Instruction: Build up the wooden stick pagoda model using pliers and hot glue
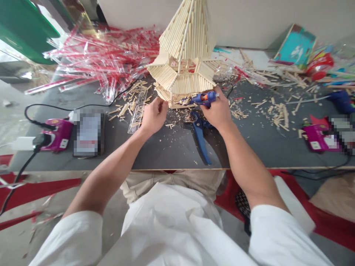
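A pagoda-like model [188, 83] made of thin wooden sticks stands upright on the grey table in front of me. My right hand [217, 111] is wrapped round a blue glue gun [203, 98], whose nozzle points left toward the model's lower edge. At that edge's left corner, my left hand [155, 115] is closed in a pinch; whatever lies between its fingertips is too small to make out. Below the glue gun lies a blue-handled cutter [200, 135]. A clear plastic ruler [138, 111] rests beside my left hand among cut stick pieces.
Red-and-clear plastic wrappers [111, 59] are heaped at the back left. A phone [88, 133] and a purple power strip [57, 135] with cables lie at the left. Stick scraps [281, 112] litter the right, near another purple power strip [318, 138] and a red container [320, 66].
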`<state>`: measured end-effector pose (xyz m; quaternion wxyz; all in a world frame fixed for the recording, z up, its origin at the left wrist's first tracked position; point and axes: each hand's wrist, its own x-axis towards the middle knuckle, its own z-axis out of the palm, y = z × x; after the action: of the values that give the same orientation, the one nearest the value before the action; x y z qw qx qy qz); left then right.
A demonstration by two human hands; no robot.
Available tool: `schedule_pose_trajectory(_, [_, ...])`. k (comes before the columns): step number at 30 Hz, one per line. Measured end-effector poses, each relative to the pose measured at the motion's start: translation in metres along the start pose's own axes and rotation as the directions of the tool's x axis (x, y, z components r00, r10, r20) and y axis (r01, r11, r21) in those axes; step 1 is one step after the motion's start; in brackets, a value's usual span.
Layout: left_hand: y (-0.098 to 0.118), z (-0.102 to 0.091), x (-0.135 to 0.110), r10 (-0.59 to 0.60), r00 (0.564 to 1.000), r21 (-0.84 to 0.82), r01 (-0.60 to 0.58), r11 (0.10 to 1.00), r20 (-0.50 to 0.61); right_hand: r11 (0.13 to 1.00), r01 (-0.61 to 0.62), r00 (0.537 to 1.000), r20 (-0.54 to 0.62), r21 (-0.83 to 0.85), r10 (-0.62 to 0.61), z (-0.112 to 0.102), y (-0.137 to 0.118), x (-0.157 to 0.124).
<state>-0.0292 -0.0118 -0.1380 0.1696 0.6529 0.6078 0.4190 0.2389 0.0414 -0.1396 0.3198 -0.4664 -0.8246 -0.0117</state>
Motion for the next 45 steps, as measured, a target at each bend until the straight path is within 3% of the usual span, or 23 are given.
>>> schedule_pose_trajectory(12, [0.002, -0.001, 0.0, 0.006, 1.0, -0.007, -0.006, 1.0, 0.001, 1.0, 0.017, 0.999, -0.028, -0.003, -0.017, -0.003, -0.001, 0.0])
schedule_pose_trajectory(16, [0.002, -0.002, -0.001, 0.002, 1.0, 0.01, -0.002, 1.0, 0.014, 0.998, -0.002, 1.0, 0.017, 0.059, 0.001, -0.006, 0.0, 0.0])
schedule_pose_trajectory(20, [0.003, -0.003, -0.002, 0.01, 1.0, 0.019, -0.011, 1.0, 0.02, 0.979, -0.121, 0.993, 0.033, 0.162, 0.117, -0.024, 0.011, 0.001])
schedule_pose_trajectory(22, [0.003, -0.003, -0.002, 0.016, 0.999, 0.014, -0.016, 1.0, 0.036, 0.95, -0.223, 0.975, 0.059, 0.218, 0.215, -0.04, 0.023, 0.0])
schedule_pose_trajectory(26, [-0.001, 0.0, -0.003, 0.058, 0.996, 0.0, -0.058, 0.998, 0.065, 0.856, -0.411, 0.908, 0.224, 0.315, 0.354, -0.072, 0.054, -0.007])
schedule_pose_trajectory(29, [-0.003, 0.002, -0.003, 0.076, 0.995, -0.015, -0.075, 0.997, 0.059, 0.751, -0.552, 0.825, 0.366, 0.361, 0.43, -0.083, 0.074, -0.015])
schedule_pose_trajectory(31, [-0.004, 0.002, -0.003, 0.074, 0.996, -0.02, -0.073, 0.997, 0.056, 0.69, -0.618, 0.781, 0.395, 0.378, 0.484, -0.082, 0.084, -0.019])
schedule_pose_trajectory(34, [-0.003, 0.002, -0.003, 0.076, 0.996, -0.031, -0.075, 0.997, 0.051, 0.683, -0.664, 0.747, 0.309, 0.303, 0.589, -0.076, 0.096, -0.022])
schedule_pose_trajectory(37, [-0.002, 0.0, -0.003, 0.087, 0.995, -0.041, -0.085, 0.995, 0.047, 0.765, -0.64, 0.768, 0.082, 0.073, 0.635, -0.067, 0.105, -0.02])
schedule_pose_trajectory(41, [0.0, -0.001, -0.005, 0.141, 0.987, -0.083, -0.135, 0.987, 0.07, 0.842, -0.525, 0.839, -0.244, -0.123, 0.487, -0.053, 0.092, -0.011])
schedule_pose_trajectory(44, [0.003, -0.003, -0.006, 0.187, 0.974, -0.117, -0.173, 0.978, 0.124, 0.875, -0.454, 0.861, -0.336, -0.169, 0.382, -0.043, 0.059, -0.003])
schedule_pose_trajectory(45, [0.004, -0.004, -0.006, 0.197, 0.97, -0.12, -0.181, 0.976, 0.139, 0.895, -0.415, 0.882, -0.314, -0.165, 0.351, -0.04, 0.046, 0.0])
